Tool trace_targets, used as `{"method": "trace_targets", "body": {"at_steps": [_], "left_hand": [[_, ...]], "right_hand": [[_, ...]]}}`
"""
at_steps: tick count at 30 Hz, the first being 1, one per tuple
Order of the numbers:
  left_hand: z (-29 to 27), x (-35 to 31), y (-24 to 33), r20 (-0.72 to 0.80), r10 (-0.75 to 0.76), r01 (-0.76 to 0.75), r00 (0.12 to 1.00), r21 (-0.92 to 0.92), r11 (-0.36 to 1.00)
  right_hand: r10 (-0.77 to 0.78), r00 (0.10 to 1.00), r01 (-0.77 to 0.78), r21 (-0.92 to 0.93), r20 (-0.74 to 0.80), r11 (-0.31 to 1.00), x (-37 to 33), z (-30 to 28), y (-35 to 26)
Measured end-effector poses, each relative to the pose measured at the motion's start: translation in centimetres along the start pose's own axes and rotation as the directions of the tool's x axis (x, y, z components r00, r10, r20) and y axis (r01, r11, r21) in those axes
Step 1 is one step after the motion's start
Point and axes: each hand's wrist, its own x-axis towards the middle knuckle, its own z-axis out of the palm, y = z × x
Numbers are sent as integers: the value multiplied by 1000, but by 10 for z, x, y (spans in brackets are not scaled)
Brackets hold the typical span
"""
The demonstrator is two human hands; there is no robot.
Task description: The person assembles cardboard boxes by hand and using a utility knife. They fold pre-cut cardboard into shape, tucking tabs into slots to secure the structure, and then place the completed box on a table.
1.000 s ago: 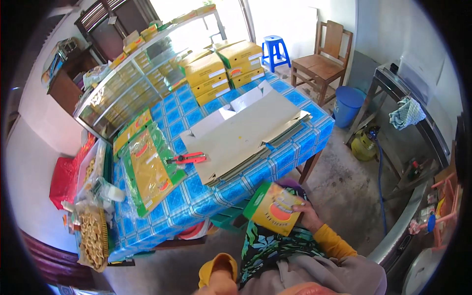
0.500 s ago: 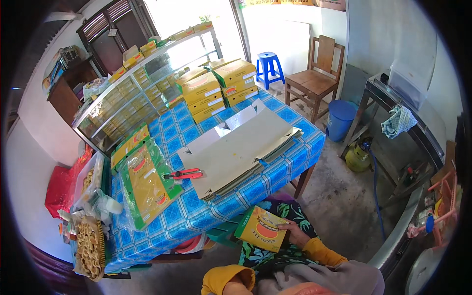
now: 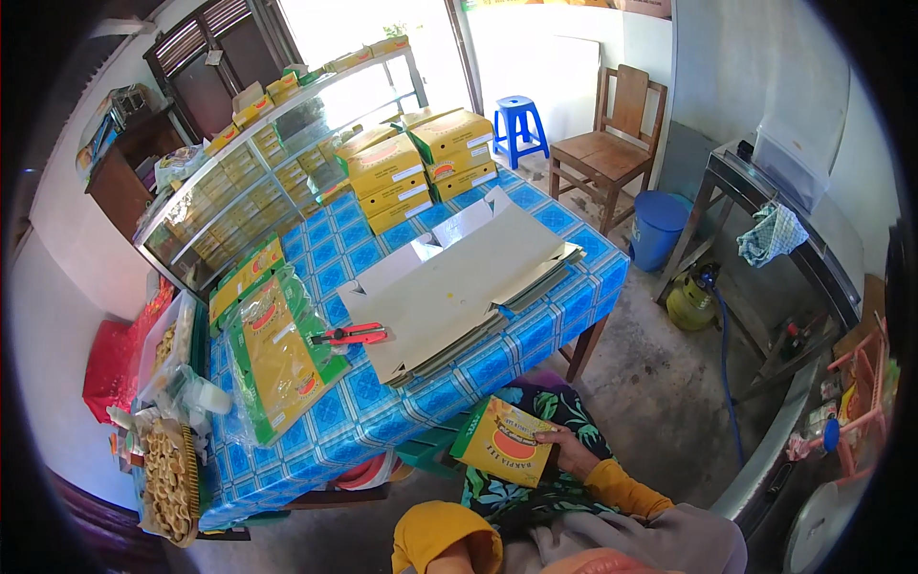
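My right hand (image 3: pixel 572 452) grips the right edge of a yellow and green carton box (image 3: pixel 499 442), held over my lap in front of the table's near edge. Its broad printed face is turned up. Of my left arm only the bent yellow sleeve (image 3: pixel 445 538) and a bit of forearm show at the lower edge; the left hand is out of the picture. Flat cardboard blanks (image 3: pixel 459 287) lie stacked on the table, pale side up. A red box cutter (image 3: pixel 354 334) rests at their left end, beside printed blanks in clear plastic (image 3: pixel 277 354).
Folded yellow boxes (image 3: pixel 387 177) stand stacked at the table's far side, before a glass display case (image 3: pixel 249 182). A basket of pastries (image 3: pixel 167 478) sits at the left corner. Farther right are a wooden chair (image 3: pixel 607 143), a blue bin (image 3: pixel 655 234) and a gas cylinder (image 3: pixel 690 304).
The whole view has shifted slightly, with the table and room a little farther left. My right hand still holds the carton box in nearly the same place.
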Motion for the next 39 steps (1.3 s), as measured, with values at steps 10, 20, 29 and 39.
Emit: {"method": "trace_targets", "body": {"at_steps": [10, 20, 29, 39], "left_hand": [[-34, 28, -24, 362, 232, -1, 903, -538, 843], [9, 23, -22, 105, 101, 45, 989, -877, 478], [5, 76, -38, 299, 412, 233, 860, -951, 204], [25, 79, -60, 145, 683, 159, 716, -986, 42]], "right_hand": [[-35, 999, 36, -58, 27, 998, 5, -9, 4], [-42, 999, 42, -39, -8, 998, -2, -9, -3], [6, 1000, -5, -22, 19, 1000, 1, -13, -4], [-20, 997, 25, -69, 69, 997, -4, -5, -9]]}}
